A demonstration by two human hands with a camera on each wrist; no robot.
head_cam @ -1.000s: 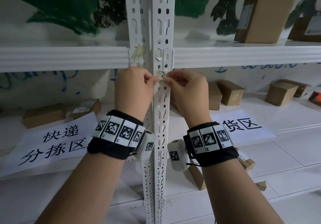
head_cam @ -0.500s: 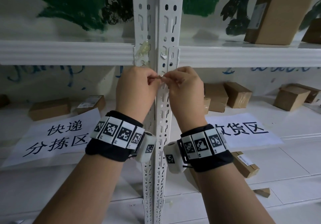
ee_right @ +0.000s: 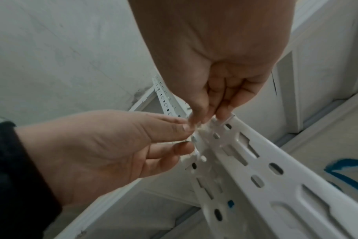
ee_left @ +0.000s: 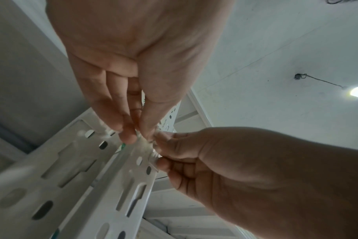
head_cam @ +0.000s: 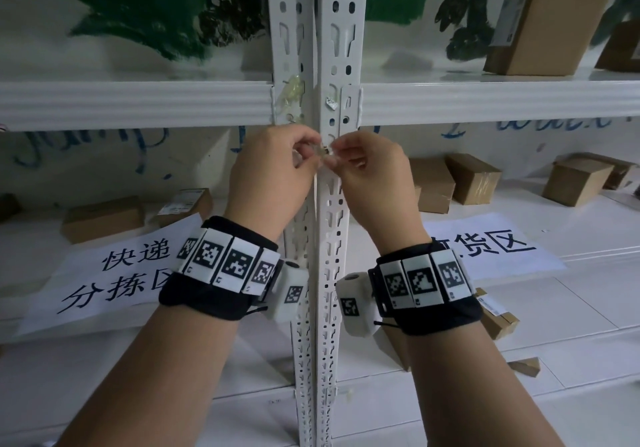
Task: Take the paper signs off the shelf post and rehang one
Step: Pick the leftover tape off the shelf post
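The white perforated shelf post (head_cam: 341, 48) stands in the middle of the head view. Just below the shelf beam, my left hand (head_cam: 313, 150) and right hand (head_cam: 337, 150) meet at the post's front. Both pinch a small scrap of clear tape (head_cam: 325, 151) stuck to it. In the left wrist view my left hand's fingertips (ee_left: 131, 137) touch the crumpled tape (ee_left: 147, 143) beside the right hand (ee_left: 215, 153). The right wrist view shows the tape (ee_right: 198, 129) held between both hands. Two paper signs lie flat on the shelf, one left (head_cam: 114, 273) and one right (head_cam: 502, 245).
More tape remnants (head_cam: 292, 93) cling to the post at beam height. Small cardboard boxes (head_cam: 471, 178) sit at the back of the lower shelf on both sides, and a tall box (head_cam: 540, 16) stands on the upper shelf (head_cam: 485, 100) at the right.
Both hands have kept pinching the tape at the post and have dropped slightly below the beam. The head view has shifted a little.
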